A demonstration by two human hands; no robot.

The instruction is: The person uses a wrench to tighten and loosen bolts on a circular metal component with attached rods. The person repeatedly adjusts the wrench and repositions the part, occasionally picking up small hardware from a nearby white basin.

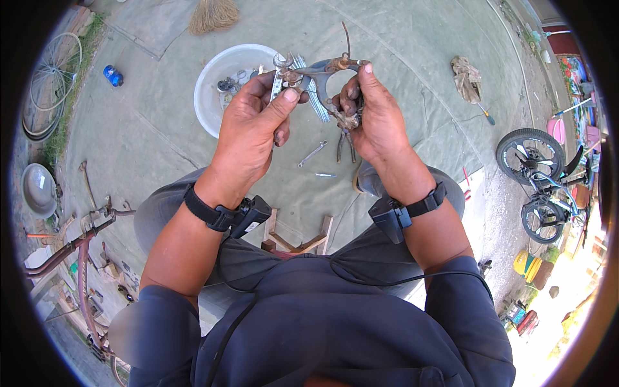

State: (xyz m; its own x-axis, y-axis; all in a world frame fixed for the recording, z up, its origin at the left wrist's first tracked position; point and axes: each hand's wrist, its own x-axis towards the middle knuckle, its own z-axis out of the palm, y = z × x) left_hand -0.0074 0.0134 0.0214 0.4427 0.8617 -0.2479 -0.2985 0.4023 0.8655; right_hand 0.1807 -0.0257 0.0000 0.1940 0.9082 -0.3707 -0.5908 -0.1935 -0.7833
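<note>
My left hand (255,119) is closed round a silver wrench (277,84), its open jaw pointing up beyond the fingers. The thumb and fingertips also meet the left end of a worn, curved bicycle brake caliper (320,87). From the other side my right hand (379,119) grips this caliper, thumb on top at its upper right and fingers curled at its lower end. A thin rusty stem (347,39) sticks up from the caliper. Whether the wrench jaw touches a nut cannot be made out; the fingers hide the wrench's lower part.
A whitish basin (209,97) with small parts stands behind my left hand, beside a bundle of spokes (316,103). Another wrench (313,153) and pliers (346,147) lie on the green ground sheet (155,129). A rusty bicycle frame (84,271) is at left, a small bicycle (541,174) at right.
</note>
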